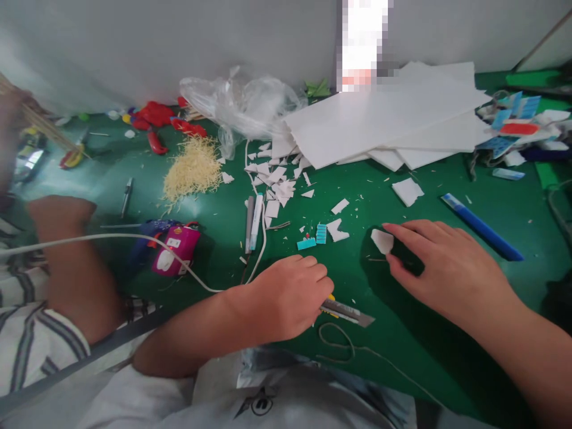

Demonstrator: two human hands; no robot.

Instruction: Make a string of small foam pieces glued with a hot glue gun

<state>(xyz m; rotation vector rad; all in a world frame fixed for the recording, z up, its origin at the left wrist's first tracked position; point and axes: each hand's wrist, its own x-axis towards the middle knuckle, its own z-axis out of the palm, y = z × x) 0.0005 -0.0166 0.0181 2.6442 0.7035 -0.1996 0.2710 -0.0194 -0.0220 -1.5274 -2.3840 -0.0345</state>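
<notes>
My left hand (288, 301) is closed around a utility knife (351, 313), whose grey blade end lies low over the green mat (402, 333) and points right. My right hand (442, 268) pinches a small white foam piece (382, 241) between thumb and index finger, pressed flat on the mat. Two small teal ribbed pieces (314, 236) and a notched white scrap (337, 229) lie just beyond the knife hand.
Another person's arm (74, 268) in a striped sleeve rests at left. A pink glue gun (175, 250) with a white cable, two pens (252, 223), white scraps (273, 182), a straw-coloured pile (194, 167), a plastic bag (241, 101), stacked white boards (384, 119) and a blue cutter (482, 227) surround the hands.
</notes>
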